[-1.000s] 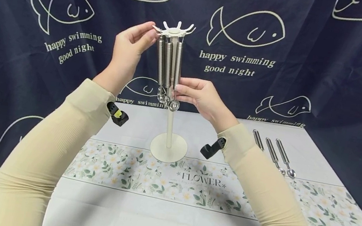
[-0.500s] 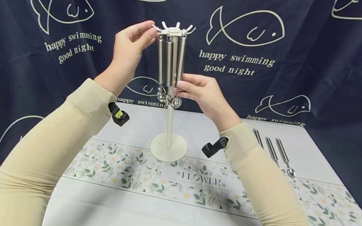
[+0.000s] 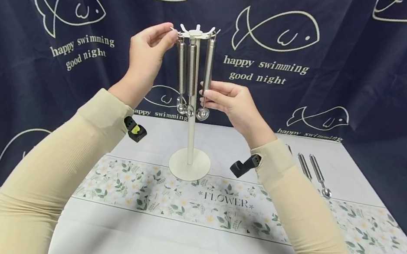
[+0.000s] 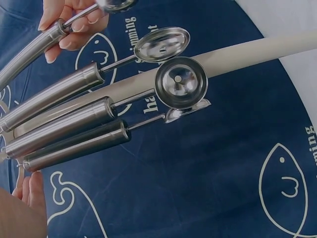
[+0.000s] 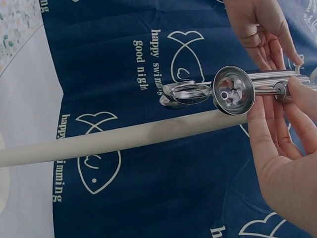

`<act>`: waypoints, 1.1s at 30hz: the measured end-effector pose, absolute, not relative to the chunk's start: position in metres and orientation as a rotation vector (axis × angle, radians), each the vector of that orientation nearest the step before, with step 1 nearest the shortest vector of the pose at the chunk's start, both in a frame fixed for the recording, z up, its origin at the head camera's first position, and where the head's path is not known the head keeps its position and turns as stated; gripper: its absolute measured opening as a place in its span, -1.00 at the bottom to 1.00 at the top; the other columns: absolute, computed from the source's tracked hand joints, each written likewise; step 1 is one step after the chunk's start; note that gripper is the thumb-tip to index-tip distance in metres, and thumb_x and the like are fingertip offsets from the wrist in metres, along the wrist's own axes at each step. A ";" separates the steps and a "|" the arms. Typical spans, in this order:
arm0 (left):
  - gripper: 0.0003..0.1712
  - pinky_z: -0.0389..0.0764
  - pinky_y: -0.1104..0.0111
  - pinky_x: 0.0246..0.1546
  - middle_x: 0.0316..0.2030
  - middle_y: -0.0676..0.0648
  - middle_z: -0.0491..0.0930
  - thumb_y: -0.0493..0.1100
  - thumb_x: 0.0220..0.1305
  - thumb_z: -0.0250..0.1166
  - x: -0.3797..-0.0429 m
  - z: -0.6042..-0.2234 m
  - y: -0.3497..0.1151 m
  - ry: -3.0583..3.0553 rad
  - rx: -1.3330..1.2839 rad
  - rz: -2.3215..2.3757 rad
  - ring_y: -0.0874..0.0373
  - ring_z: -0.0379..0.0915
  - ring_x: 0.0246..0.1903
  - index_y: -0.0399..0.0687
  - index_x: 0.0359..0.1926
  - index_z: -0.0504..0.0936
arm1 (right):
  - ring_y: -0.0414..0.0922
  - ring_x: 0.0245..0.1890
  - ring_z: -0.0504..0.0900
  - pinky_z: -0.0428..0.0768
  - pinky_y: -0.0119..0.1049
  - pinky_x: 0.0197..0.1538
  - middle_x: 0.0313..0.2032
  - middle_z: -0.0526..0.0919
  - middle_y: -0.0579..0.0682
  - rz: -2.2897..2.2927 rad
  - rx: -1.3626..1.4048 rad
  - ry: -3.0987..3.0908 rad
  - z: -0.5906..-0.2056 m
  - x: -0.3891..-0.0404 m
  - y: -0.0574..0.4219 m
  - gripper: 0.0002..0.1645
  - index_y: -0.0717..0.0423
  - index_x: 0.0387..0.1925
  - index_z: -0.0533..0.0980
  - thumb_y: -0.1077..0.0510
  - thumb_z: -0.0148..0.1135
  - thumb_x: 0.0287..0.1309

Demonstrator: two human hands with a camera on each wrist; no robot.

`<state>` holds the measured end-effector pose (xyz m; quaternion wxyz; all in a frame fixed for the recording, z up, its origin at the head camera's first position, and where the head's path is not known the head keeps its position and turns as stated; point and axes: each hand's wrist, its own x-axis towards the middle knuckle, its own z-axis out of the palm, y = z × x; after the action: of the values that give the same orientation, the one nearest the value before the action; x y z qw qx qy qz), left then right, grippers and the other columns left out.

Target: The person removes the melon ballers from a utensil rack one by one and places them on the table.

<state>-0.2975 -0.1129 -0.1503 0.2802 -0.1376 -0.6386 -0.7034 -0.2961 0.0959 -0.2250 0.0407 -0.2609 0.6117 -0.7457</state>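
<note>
A cream stand (image 3: 192, 136) with a round base and a ring of hooks (image 3: 196, 34) stands on the table. Several steel melon ballers (image 4: 69, 130) hang from it, their hollow bowls (image 4: 181, 83) pointing down. My left hand (image 3: 147, 53) pinches a hook tip at the stand's upper left. My right hand (image 3: 236, 105) holds another melon baller (image 3: 209, 64) by its lower handle, between thumb and fingers. It is upright at the stand's right side, its top loop at a right-hand hook. Whether the loop is over that hook, I cannot tell.
More melon ballers (image 3: 316, 168) lie at the table's right, one partly hidden by my right sleeve (image 3: 305, 212). A floral runner (image 3: 120, 184) crosses the white table (image 3: 139, 240). A dark fish-patterned curtain (image 3: 263, 96) hangs behind.
My right hand has moved the held melon baller rightward and slightly up, away from the hanging ones, to a right-hand hook. The stand's hooks have turned slightly. My left hand keeps its pinch.
</note>
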 end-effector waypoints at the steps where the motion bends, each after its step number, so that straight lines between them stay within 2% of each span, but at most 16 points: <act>1: -0.62 0.56 0.45 0.07 -0.09 -0.15 0.68 -0.29 0.21 0.35 -0.297 -0.150 -0.113 -1.716 -0.366 -1.878 0.27 0.62 -0.22 -0.32 0.05 0.61 | -0.16 -0.33 0.73 0.68 -0.24 -0.01 -0.33 0.75 -0.06 -2.288 -0.801 1.877 -0.225 -0.296 0.097 -0.56 0.49 0.13 0.45 0.43 0.19 0.21; 5: -0.61 0.56 0.46 0.07 -0.07 -0.16 0.67 -0.27 0.21 0.36 -0.297 -0.151 -0.112 -1.727 -0.362 -1.858 0.27 0.62 -0.20 -0.31 0.06 0.61 | -0.14 -0.33 0.74 0.68 -0.23 -0.01 -0.34 0.75 -0.04 -2.319 -0.797 1.850 -0.226 -0.295 0.102 -0.61 0.46 0.07 0.49 0.44 0.19 0.19; 11: -0.59 0.55 0.46 0.07 -0.11 -0.13 0.67 -0.24 0.19 0.39 -0.295 -0.153 -0.110 -1.732 -0.356 -1.825 0.25 0.61 -0.18 -0.29 0.05 0.61 | -0.11 -0.32 0.75 0.68 -0.22 -0.03 -0.31 0.76 -0.02 -2.333 -0.762 1.888 -0.232 -0.296 0.115 -0.75 0.29 -0.09 0.62 0.43 0.20 0.20; 14: -0.59 0.55 0.47 0.07 -0.12 -0.11 0.66 -0.22 0.18 0.40 -0.293 -0.153 -0.109 -1.731 -0.345 -1.809 0.23 0.60 -0.17 -0.27 0.05 0.62 | -0.12 -0.32 0.75 0.69 -0.23 -0.04 -0.31 0.76 -0.02 -2.321 -0.746 1.914 -0.235 -0.297 0.123 -0.77 0.27 -0.11 0.63 0.42 0.21 0.20; 18: -0.57 0.55 0.48 0.07 -0.15 -0.07 0.66 -0.20 0.15 0.43 -0.291 -0.152 -0.108 -1.725 -0.335 -1.795 0.21 0.60 -0.15 -0.26 0.04 0.62 | -0.12 -0.32 0.75 0.69 -0.28 -0.06 -0.31 0.75 -0.02 -2.314 -0.716 1.909 -0.238 -0.299 0.133 -0.74 0.33 -0.06 0.59 0.40 0.24 0.18; 23: -0.57 0.56 0.48 0.04 -0.22 -0.01 0.65 -0.20 0.12 0.45 -0.292 -0.152 -0.108 -1.721 -0.326 -1.775 0.22 0.60 -0.19 -0.26 0.02 0.63 | -0.15 -0.33 0.74 0.69 -0.31 -0.08 -0.33 0.75 -0.04 -2.291 -0.636 1.964 -0.242 -0.300 0.140 -0.60 0.47 0.07 0.47 0.39 0.22 0.20; 26: -0.57 0.57 0.48 0.02 -0.25 0.01 0.64 -0.20 0.11 0.46 -0.292 -0.152 -0.108 -1.721 -0.325 -1.761 0.22 0.59 -0.22 -0.25 0.01 0.63 | -0.15 -0.35 0.74 0.70 -0.30 -0.09 -0.35 0.74 -0.04 -2.290 -0.575 1.997 -0.244 -0.301 0.142 -0.59 0.48 0.08 0.46 0.39 0.22 0.20; 33: -0.56 0.57 0.49 0.01 -0.22 0.00 0.64 -0.17 0.12 0.46 -0.292 -0.153 -0.106 -1.736 -0.307 -1.725 0.22 0.60 -0.20 -0.22 0.01 0.63 | -0.11 -0.37 0.74 0.71 -0.28 -0.14 -0.37 0.75 0.00 -2.318 -0.499 1.949 -0.254 -0.304 0.150 -0.78 0.29 -0.11 0.59 0.41 0.24 0.18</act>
<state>-0.2916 -0.1064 -0.1528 0.3311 -0.1173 -0.6642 -0.6598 -0.3039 0.1502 -0.2538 0.0363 -0.1625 0.6345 -0.7548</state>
